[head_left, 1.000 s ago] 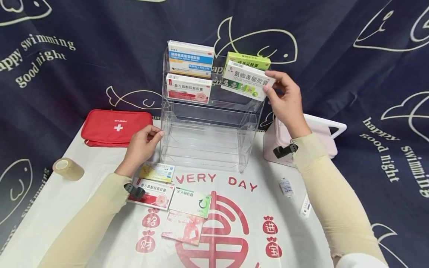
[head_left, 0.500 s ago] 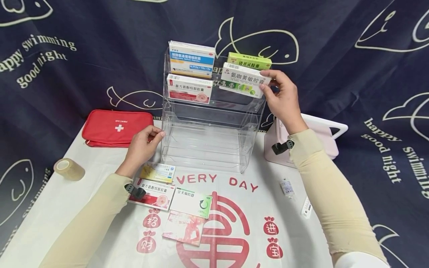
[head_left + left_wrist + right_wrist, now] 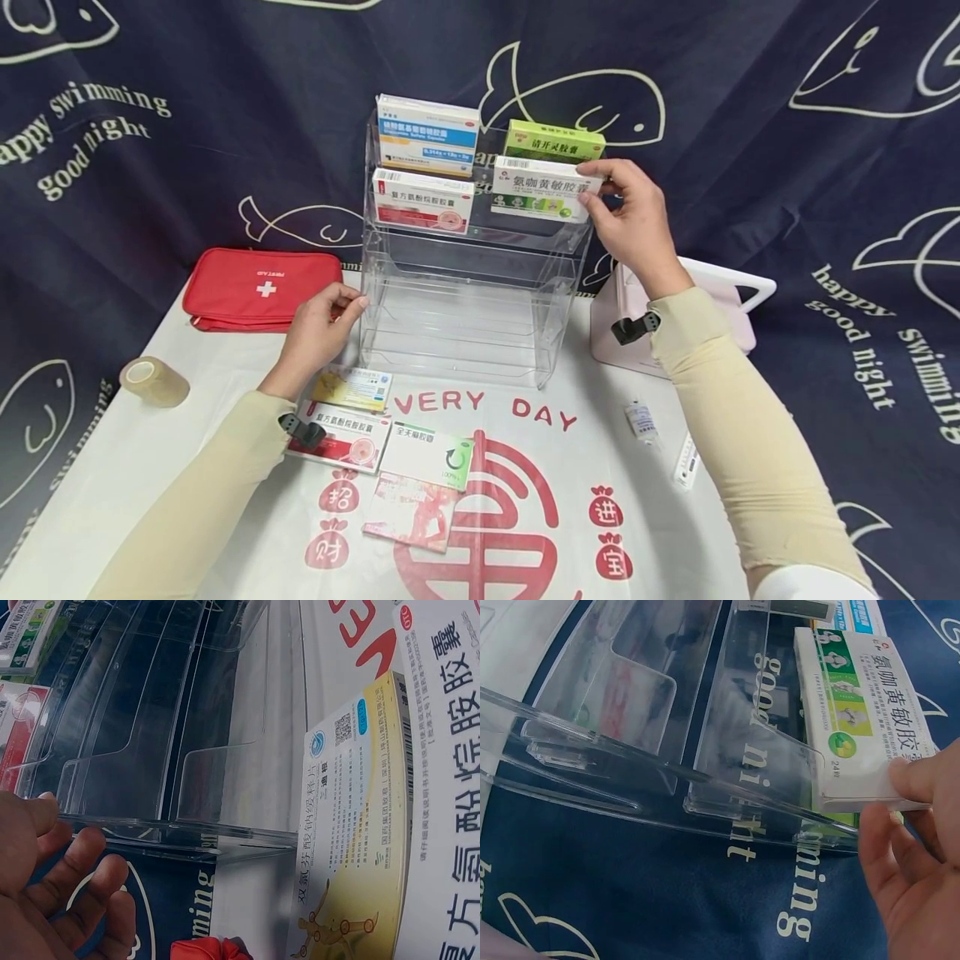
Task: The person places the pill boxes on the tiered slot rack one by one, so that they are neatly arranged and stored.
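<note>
Right hand point(image 3: 637, 221) pinching white medicine box point(image 3: 543, 190) — second tier, left hand point(image 3: 318, 329) relaxed, fingertips touching clear rack point(image 3: 465, 333)

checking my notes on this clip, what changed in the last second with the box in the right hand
The right hand lowered the white-and-green medicine box from a tilt to level in the second tier of the clear acrylic rack, beside the red-and-white box; it still pinches the box's right end. The left hand stayed against the rack's left edge. The boxes on the table did not move.
</note>
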Demonstrator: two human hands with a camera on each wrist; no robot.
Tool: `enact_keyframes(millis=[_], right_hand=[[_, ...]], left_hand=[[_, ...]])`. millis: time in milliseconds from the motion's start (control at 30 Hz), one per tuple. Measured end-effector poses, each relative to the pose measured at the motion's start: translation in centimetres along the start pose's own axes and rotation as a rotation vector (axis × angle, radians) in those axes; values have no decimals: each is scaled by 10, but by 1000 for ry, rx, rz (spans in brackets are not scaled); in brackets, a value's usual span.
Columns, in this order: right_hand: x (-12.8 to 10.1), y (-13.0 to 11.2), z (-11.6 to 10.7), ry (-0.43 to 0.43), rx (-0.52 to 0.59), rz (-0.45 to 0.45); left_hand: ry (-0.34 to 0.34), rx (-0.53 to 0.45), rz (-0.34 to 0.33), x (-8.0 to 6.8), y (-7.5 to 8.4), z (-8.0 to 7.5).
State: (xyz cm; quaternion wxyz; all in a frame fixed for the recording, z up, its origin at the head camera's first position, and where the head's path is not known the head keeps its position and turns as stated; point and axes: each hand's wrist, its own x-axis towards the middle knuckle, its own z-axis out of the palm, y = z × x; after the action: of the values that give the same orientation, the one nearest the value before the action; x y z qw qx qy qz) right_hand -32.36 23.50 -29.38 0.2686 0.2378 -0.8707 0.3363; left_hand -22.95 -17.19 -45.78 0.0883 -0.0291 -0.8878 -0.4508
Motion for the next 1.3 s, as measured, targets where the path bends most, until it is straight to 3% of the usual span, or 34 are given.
enact_keyframes(millis=[400, 1300], right_hand=[[-5, 1, 7, -109, -152, -144], [-11, -4, 3, -131, -391, -335]], left_hand=[[-2, -6, 16, 0, -1, -1], [15, 0, 34, 0, 0, 0]])
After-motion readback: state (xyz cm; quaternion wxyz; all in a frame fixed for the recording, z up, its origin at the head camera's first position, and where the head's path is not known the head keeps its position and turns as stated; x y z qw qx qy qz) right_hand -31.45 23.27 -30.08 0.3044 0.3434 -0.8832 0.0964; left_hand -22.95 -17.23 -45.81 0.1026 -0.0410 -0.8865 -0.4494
